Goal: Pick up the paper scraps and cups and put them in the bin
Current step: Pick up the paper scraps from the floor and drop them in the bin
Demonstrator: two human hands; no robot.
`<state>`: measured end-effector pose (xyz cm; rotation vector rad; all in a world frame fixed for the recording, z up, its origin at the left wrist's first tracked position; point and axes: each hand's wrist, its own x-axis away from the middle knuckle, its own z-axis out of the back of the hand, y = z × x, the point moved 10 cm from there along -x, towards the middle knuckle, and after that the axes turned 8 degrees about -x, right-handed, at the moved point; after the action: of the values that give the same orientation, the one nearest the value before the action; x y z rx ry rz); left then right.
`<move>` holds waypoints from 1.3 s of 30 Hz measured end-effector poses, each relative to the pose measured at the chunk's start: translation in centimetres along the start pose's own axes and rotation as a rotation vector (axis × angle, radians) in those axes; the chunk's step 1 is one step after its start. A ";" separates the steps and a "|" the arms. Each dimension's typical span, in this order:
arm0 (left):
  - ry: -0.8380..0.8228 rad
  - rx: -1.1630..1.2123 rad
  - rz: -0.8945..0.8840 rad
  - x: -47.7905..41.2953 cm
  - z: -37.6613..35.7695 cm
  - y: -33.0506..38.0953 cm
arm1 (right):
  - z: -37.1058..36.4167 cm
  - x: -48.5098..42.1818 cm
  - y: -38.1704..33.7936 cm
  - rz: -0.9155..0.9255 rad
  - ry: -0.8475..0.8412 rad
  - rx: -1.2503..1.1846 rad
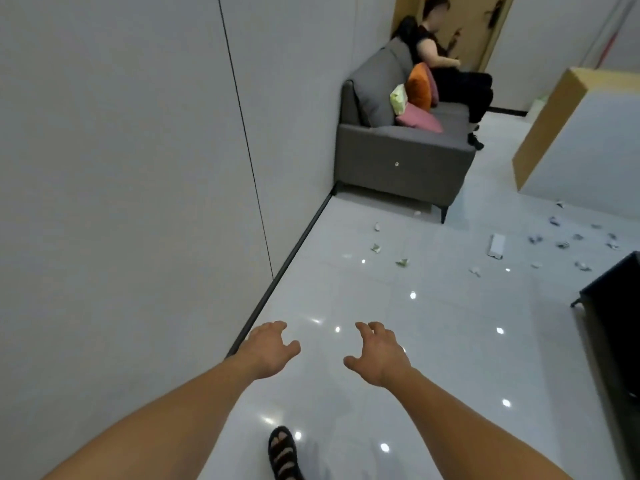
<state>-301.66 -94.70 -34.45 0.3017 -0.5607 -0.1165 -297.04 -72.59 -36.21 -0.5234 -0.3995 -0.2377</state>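
Both arms out in front, bare to the elbow. Left hand point(268, 351) hangs palm down over the glossy floor point(450, 306), fingers spread & loosely bent, nothing in it. Right hand point(377, 355) is just beside it in the same pose: thumb out to the left, fingers relaxed, holding nothing. The hands are apart from each other. Left one sits near the dark skirting at the foot of the wall point(121, 168).

Paper scraps point(401, 262) lie far off, well apart from both hands. A couple of greenish bits sit mid-floor in front of the grey sofa point(398, 157), & there's a thicker scatter of grey-white bits far right. Among those a white flat piece point(497, 245) lies on the tiles. Too small to tell cups from paper at this range.

Sofa's against the far wall, w/ an orange cushion point(419, 86) & a pink cushion point(419, 120) on it. A person point(427, 43) in dark clothes sits at its far end. Far right, a white cabinet point(588, 150) w/ wood edging. Right edge, a dark unit point(620, 292) on a small foot; can't tell what it is. Near bottom, a foot in a black sandal point(284, 452) on the floor.
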 end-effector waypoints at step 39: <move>-0.240 -0.013 -0.141 -57.0 12.8 43.5 | 38.5 -47.4 27.0 -0.301 0.133 -0.134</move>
<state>-355.39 -45.74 -39.37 0.3161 -0.7762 -0.2953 -342.72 -24.00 -37.77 -0.5742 -0.3331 -0.5894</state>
